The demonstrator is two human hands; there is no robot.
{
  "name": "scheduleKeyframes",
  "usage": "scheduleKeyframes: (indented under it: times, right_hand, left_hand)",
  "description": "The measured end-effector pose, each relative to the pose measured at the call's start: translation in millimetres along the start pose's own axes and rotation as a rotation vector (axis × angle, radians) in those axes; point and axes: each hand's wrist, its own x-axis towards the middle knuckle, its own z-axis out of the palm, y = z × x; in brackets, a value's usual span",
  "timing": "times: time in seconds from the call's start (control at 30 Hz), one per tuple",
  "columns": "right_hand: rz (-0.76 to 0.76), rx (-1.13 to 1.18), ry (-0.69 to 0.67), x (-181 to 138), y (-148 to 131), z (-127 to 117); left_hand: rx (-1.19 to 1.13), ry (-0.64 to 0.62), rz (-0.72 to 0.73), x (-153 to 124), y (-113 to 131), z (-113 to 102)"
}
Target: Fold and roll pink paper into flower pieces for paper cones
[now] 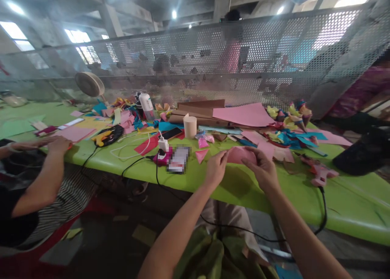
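Observation:
Between my two hands is a pink sheet of paper or felt, held up just above the green table near its front edge. My left hand pinches its left end, fingers closed. The right hand grips the other end, thumb in front and fingers behind. A small pink folded triangle lies left of the sheet. Close by is a phone, next to a magenta power strip with a white charger plugged in. Farther right rests a pink glue gun with a black cord.
Coloured scraps, a beige roll, a white bottle and a large pink sheet lie along the back. A dark container is at right. At left are a co-worker's hands and a fan. Cords hang over the edge.

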Motion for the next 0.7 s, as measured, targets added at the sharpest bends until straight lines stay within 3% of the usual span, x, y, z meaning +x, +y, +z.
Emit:
scheduleKeyframes:
  times: [0.27,0.43,0.57,0.7]
  right_hand:
    - [-0.071,-0.101,-0.031,-3.0,0.3,-2.5]
    - [-0.208,-0.277,0.08,-1.3,2.3,-4.3]
    - [-0.279,-0.272,0.085,0.3,1.8,-3.2]
    - [-0.303,-0.183,0.073,0.2,1.6,-0.9]
  left_hand:
    - [-0.087,-0.015,0.045,-1.9,-0.6,-2.5]
    - [0.066,-0.044,0.103,-5.0,0.2,-1.2]
    - [0.123,-0.098,0.132,-6.6,1.7,0.6]
    - [-0.001,-0.135,0.12,-5.4,1.2,0.8]
